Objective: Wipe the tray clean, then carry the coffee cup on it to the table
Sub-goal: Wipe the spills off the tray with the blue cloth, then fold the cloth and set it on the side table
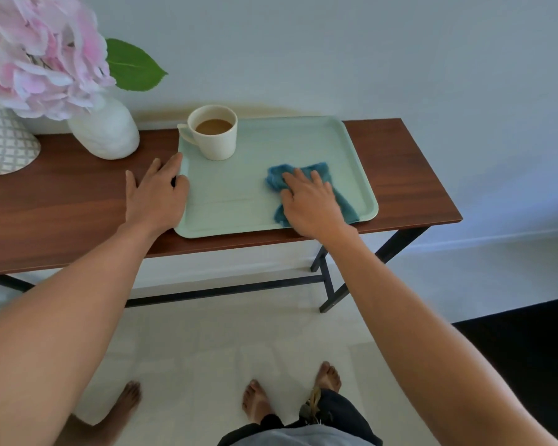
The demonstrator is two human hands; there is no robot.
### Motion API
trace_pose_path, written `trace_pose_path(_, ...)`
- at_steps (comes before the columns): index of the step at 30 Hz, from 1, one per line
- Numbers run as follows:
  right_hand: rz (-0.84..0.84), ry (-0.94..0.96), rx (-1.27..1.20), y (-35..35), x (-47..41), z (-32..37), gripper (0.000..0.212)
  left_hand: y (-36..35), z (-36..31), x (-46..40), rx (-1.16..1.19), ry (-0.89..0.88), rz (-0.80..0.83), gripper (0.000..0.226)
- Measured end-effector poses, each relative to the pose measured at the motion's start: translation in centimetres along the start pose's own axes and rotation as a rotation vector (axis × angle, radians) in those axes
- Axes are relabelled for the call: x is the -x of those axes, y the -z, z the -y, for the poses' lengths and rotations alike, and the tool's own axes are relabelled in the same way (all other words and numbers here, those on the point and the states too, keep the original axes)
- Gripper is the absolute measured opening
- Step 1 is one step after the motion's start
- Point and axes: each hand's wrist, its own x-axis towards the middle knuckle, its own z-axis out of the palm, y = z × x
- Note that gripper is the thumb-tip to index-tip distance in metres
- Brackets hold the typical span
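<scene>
While my flat right hand (306, 201) presses cloth (319, 170) on tray (232, 194) | flat left hand (155, 194) steadies rim | I must avoid coffee cup (219, 146)

A long wood-brown surface (400, 162) on black metal legs (327, 284) stands against a plain pale wall (368, 53) in soft, even light. At its far left corner sits a white vase (105, 132) of pink flowers (39, 53). The floor (223, 342) is pale tile, and a dark mat (529, 349) lies at right.
</scene>
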Motion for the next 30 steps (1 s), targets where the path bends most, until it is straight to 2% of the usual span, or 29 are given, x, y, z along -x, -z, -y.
trace_pose_path(2, 0.032, 0.077, -0.207, 0.3, 1.4, 1.8, 0.035, 0.1, -0.2, 0.0, -0.003, -0.003, 0.001, 0.057)
trace_pose_path(4, 0.123, 0.062, -0.456, 0.9, 2.5, 2.9, 0.033, 0.4, -0.5, 0.1, -0.001, -0.045, -0.045, 0.049)
trace_pose_path(7, 0.255, -0.062, -0.88, 2.6, 3.0, 2.6, 0.028, 1.0, -1.5, 1.0, -0.018, -0.152, -0.306, 0.032)
trace_pose_path(9, 0.35, -0.212, -1.224, 4.0, 2.8, 1.2, 0.028, 1.2, -2.8, 2.3, 0.077, -0.217, -0.424, 0.023)
trace_pose_path(12, 0.526, -0.292, -1.593, 5.4, 2.3, -1.2, 0.045, 1.4, -6.8, 3.8, 0.371, -0.286, -0.326, 0.02)
trace_pose_path(14, 0.623, -0.262, -1.639, 6.2, 2.0, -2.3, 0.058, 2.0, -10.4, 4.2, 0.641, -0.226, -0.173, 0.034)
trace_pose_path(16, 0.654, -0.213, -1.643, 6.9, 1.7, -3.3, 0.06, 2.9, -13.7, 4.2, 0.838, -0.174, 0.01, 0.046)
trace_pose_path(18, 0.654, -0.16, -1.657, 7.6, 1.6, -4.0, 0.057, 3.7, -16.2, 4.0, 0.907, -0.157, 0.191, 0.048)
trace_pose_path(20, 0.638, -0.125, -1.68, 8.3, 1.6, -4.6, 0.053, 3.9, -17.7, 3.8, 0.896, -0.125, 0.3, 0.053)
trace_pose_path(24, 0.616, -0.13, -1.735, 9.4, 1.6, -6.6, 0.054, 3.1, -19.9, 3.6, 0.906, -0.109, 0.278, 0.036)
trace_pose_path(26, 0.615, -0.147, -1.769, 9.4, 1.6, -7.7, 0.055, 3.2, -21.6, 3.5, 0.895, -0.117, 0.265, 0.035)
trace_pose_path(30, 0.595, -0.223, -1.961, 8.5, 1.5, -9.0, 0.056, 4.3, -26.7, 2.6, 0.7, -0.206, 0.194, 0.029)
